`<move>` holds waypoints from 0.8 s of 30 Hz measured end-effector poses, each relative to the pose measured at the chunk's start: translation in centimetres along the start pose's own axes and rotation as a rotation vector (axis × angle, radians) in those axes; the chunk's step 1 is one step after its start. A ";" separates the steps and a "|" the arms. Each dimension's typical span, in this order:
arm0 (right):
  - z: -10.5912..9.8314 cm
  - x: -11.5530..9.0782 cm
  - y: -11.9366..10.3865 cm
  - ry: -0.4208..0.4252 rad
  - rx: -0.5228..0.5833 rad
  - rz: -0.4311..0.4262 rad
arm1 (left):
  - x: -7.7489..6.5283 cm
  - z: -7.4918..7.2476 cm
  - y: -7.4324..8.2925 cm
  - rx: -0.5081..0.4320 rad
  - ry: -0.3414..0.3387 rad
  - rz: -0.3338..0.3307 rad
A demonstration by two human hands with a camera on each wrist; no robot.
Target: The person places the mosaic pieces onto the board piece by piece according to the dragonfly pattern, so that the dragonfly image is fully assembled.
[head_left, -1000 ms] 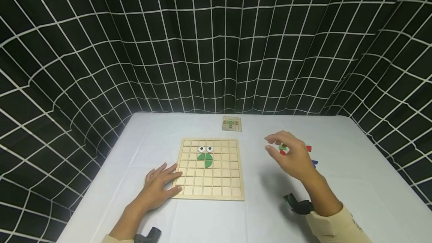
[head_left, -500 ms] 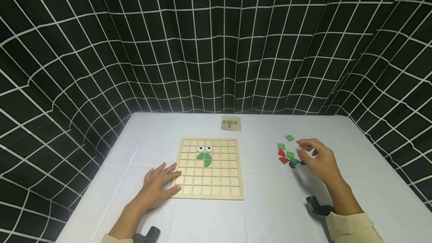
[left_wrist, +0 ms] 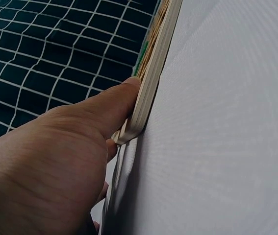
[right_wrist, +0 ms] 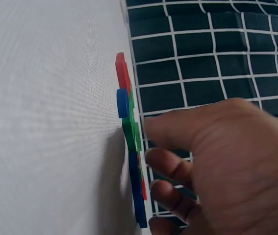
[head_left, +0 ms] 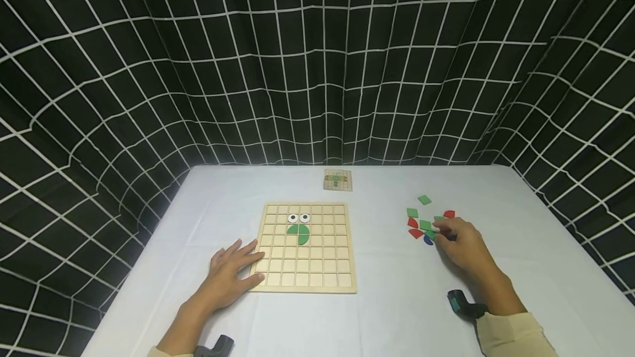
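A square wooden grid board (head_left: pixel 303 290) lies on the white table. Two white eye pieces (head_left: pixel 299 218) and several green quarter-round pieces (head_left: pixel 304 233) sit in its upper cells. My left hand (head_left: pixel 229 270) rests with spread fingers on the board's left edge; the left wrist view shows the thumb on the rim (left_wrist: pixel 151 83). My right hand (head_left: pixel 463 244) reaches down at the loose pieces, fingers bent and thumb apart from them. Its fingertips are right by a green piece (head_left: pixel 430 234) and a small whitish piece (head_left: pixel 435 228). A blue piece (right_wrist: pixel 138 191) lies partly under this hand.
Around the right hand lie green squares (head_left: pixel 412 212), red quarter-round pieces (head_left: pixel 415 233) and a blue piece (head_left: pixel 428 240). A small picture card (head_left: pixel 338 179) with a patterned grid lies behind the board. A black curtain (head_left: pixel 317 70) with white grid lines surrounds the table.
My right hand has moved right from beside the board to the loose pieces, then lowered among them. My left hand stays on the board's edge.
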State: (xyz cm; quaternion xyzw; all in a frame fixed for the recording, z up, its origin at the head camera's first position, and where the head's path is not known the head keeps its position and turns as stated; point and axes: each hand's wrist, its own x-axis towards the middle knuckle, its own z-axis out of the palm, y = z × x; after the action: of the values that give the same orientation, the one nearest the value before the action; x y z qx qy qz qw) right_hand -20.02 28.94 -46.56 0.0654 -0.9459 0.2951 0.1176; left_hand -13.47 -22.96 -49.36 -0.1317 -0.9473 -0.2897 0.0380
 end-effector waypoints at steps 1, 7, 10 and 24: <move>0.1 0.0 0.1 -0.012 -0.007 -0.002 | 0.0 0.0 0.0 -0.001 0.003 0.002; 0.5 0.2 0.0 -0.056 -0.072 -0.011 | -0.1 0.1 -0.1 -0.001 0.030 0.019; 0.6 0.1 -0.1 -0.068 -0.106 0.004 | -0.1 0.1 -0.2 0.005 0.025 0.012; 0.5 -0.4 0.2 0.008 -0.149 0.028 | 0.0 0.0 -0.2 0.001 -0.006 -0.007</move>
State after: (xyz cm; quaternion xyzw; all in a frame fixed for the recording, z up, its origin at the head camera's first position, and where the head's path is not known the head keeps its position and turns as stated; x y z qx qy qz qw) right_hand -19.74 28.87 -47.20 0.0423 -0.9657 0.2256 0.1218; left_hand -13.51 -23.10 -49.49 -0.1294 -0.9480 -0.2887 0.0342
